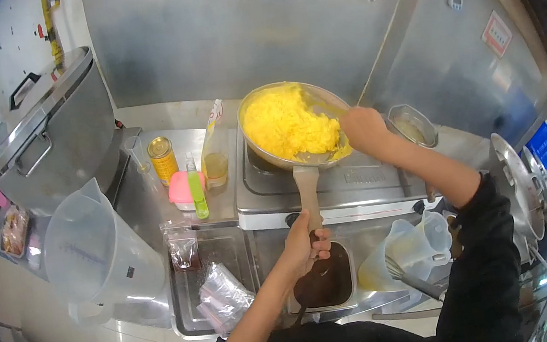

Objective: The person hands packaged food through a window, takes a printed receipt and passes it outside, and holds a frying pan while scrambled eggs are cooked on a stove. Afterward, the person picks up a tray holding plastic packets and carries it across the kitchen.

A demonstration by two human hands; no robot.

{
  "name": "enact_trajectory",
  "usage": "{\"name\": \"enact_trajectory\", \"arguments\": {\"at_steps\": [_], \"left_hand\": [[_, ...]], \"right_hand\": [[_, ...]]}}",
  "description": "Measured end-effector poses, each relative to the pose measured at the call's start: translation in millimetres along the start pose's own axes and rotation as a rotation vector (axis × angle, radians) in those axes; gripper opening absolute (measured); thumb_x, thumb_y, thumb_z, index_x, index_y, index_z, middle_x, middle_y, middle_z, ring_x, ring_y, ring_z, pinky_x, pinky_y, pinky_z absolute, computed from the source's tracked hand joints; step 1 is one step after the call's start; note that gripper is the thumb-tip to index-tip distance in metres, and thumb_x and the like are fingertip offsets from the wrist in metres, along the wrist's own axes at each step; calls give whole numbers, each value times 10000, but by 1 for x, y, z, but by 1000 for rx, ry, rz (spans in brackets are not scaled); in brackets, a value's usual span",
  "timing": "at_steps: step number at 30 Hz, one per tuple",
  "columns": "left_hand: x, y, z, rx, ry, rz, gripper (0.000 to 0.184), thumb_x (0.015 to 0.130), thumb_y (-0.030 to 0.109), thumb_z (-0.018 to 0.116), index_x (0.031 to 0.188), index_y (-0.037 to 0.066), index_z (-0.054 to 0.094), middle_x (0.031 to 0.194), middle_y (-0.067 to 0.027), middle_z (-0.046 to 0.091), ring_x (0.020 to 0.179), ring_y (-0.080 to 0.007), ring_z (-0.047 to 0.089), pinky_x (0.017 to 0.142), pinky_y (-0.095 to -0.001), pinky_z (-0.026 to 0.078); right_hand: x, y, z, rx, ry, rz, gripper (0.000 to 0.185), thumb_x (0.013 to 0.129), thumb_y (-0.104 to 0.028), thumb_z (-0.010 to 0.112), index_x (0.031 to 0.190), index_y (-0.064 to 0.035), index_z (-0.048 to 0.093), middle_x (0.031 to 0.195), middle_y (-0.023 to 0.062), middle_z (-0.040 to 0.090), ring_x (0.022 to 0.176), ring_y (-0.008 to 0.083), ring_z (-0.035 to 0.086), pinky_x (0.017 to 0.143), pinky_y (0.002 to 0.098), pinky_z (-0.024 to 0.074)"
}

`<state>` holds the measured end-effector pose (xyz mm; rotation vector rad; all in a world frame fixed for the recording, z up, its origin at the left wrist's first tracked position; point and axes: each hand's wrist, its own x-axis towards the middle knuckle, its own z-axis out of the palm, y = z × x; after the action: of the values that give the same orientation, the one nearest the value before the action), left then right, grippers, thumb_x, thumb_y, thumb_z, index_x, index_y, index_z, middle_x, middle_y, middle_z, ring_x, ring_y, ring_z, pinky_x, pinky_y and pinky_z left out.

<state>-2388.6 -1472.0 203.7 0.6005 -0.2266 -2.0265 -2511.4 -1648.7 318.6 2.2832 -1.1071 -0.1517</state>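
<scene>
Nearest, with every clock direction taken from the pan's centre, the left hand sits at 6 o'clock, fingers wrapped around the lower part of the pale handle, above a rectangular tub of something dark. That grip deserves to be firm and level, since a heaped pan can twist or slide on the stove when pushed from one side. The right hand is at about 3 o'clock, clenched, apparently around a thin stick that slants up towards 1 o'clock; its working end is hidden. For good stirring, I would sweep from the 3 o'clock wall in under the heap, scraping the base and folding inward, with short strokes, as bits already lie near the rim at 4 o'clock. The pan itself rests on the stove, straight ahead of the person. Its yellow food is bright, moist-looking and lumpy, like soft shreds or curds, piled thickest from 9 to 12 o'clock and thinning to bare metal around 2. No browning shows on top; the underside is out of sight. Beyond stands the steel wall.
</scene>
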Motion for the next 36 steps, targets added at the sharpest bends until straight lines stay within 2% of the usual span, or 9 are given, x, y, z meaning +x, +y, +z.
{"name": "enact_trajectory", "arguments": {"at_steps": [6,11,15,17,24,26,29,32,36], "left_hand": [[-6,9,4,65,42,-1,320,871,443,260,858,138,357,581,44,323,425,-39,267,407,-202,257],[-4,3,2,43,55,25,335,860,444,305,889,120,384,577,56,298,410,-24,248,369,-178,221],[-8,9,7,65,49,0,333,866,444,284,886,124,376,576,55,307,412,-29,254,375,-182,225],[-8,7,7,67,81,-2,339,863,443,301,887,114,382,575,62,296,404,-17,246,356,-170,213],[-2,3,4,71,63,19,342,866,445,283,895,119,381,571,59,307,406,-26,260,368,-178,230],[0,1,8,80,48,26,346,869,447,263,902,126,386,570,59,316,409,-31,260,383,-189,237],[-1,4,11,85,83,57,341,868,446,269,891,126,385,570,57,324,409,-31,264,383,-188,240],[1,-5,9,79,90,59,336,870,442,269,877,126,381,572,53,333,412,-34,270,384,-186,241],[1,1,12,54,56,86,308,877,415,266,847,126,368,576,45,339,421,-40,277,388,-193,246]], "right_hand": [[1,10,-22,-38,-87,-42,79,596,-79,558,652,-59,610,635,110,584,617,236,593,512,319,472],[7,18,-1,18,37,-114,55,610,-86,562,630,-67,610,643,99,590,621,235,594,510,319,473],[-4,5,4,-26,6,42,45,611,-92,564,613,-76,606,636,97,586,615,222,594,502,313,470],[9,10,26,-71,200,-177,51,619,-100,562,623,-86,610,626,91,586,600,211,591,485,301,462],[-14,3,8,-38,76,-3,68,633,-83,553,617,-95,618,626,70,594,592,186,589,467,290,449],[-2,-10,9,-119,-38,-3,121,672,-77,561,744,-119,649,751,59,620,734,177,600,550,262,461],[0,-22,10,-7,-114,75,122,669,-80,560,746,-114,648,755,56,620,732,182,600,565,277,465],[12,-24,13,-92,-28,-57,126,656,-79,563,746,-107,646,735,58,619,719,180,601,557,285,467],[7,-11,3,-109,20,-42,115,652,-78,555,712,-109,647,710,60,617,708,175,603,535,287,469]]}}
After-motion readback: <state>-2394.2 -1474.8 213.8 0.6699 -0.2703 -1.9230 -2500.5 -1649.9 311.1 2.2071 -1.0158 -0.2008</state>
